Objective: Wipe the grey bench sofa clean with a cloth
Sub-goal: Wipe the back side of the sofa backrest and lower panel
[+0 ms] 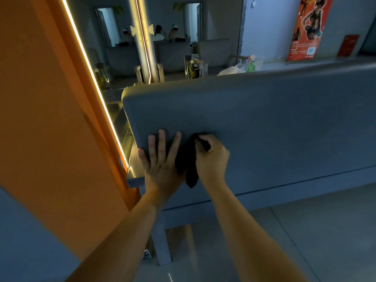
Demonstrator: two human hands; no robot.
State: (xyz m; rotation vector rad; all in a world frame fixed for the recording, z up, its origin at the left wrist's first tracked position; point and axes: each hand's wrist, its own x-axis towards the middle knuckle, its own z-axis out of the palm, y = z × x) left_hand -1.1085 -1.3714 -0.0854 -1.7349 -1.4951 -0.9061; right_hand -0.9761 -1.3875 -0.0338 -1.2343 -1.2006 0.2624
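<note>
Left hand [160, 161] spread flat on grey bench sofa [264, 119].
Right hand [211, 157] curled round black cloth [188, 165], pressed just beside.

Under my hands I see plain blue-grey upholstery on the bench sofa [254, 119]. The cloth [190, 167] in my right hand [211, 157] is black. Left of my left hand [160, 161]: an orange wall panel [50, 98] edged by a warm yellow light strip [95, 82]. Far above my right hand: a red-orange poster [309, 27] with dark figures.
</note>
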